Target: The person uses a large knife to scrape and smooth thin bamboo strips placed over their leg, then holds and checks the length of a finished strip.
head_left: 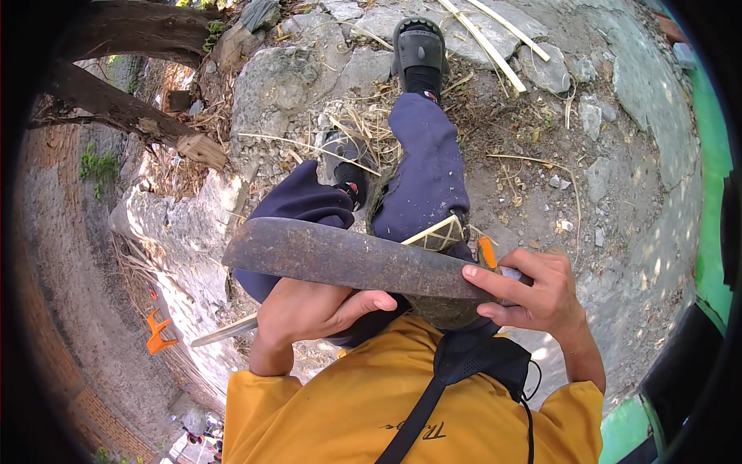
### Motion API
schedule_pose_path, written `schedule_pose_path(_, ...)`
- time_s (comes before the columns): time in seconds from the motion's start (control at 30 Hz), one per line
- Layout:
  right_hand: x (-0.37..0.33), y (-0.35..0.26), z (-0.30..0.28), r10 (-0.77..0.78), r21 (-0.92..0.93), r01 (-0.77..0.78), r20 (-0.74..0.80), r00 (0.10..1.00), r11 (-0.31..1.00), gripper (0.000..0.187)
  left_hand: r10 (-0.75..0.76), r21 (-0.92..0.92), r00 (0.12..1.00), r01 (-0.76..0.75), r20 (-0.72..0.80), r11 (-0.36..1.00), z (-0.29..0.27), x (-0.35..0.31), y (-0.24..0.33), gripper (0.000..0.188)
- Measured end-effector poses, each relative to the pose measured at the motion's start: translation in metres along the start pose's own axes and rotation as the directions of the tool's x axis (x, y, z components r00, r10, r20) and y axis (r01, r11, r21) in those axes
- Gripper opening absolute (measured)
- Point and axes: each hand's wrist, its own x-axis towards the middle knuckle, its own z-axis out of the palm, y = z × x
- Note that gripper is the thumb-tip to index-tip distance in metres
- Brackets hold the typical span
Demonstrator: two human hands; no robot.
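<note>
Blade [352,259] over the lap, right hand [537,292] clamped at its butt; left hand [305,312] half-hidden, grip unclear. Seemingly steadying; next calls for edge control.

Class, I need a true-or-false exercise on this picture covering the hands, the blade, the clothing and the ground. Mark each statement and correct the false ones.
1. The right hand grips the machete. True.
2. The machete's tip points to the picture's right. False: it points left.
3. The shirt is yellow. True.
4. The left hand is in full view. False: the machete hides part of it.
5. Pale strips lie on the ground. True.
6. The shoes are white. False: they are dark.
</note>
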Motion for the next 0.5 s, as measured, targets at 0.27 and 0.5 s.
schedule_pose_path(0.27,0.0058,0.0066,-0.0056,-0.031,0.013,0.030,0.037,0.999,0.999,0.050,0.061,0.039,0.998,-0.061,0.009,0.997,-0.0050,0.0064,0.0063,0.069)
schedule_pose_path(0.5,0.0073,0.0068,-0.0039,0.018,0.111,-0.022,0.036,0.999,0.994,0.051,0.102,0.073,0.992,-0.097,-0.070,0.993,0.0025,0.0022,0.0019,0.054)
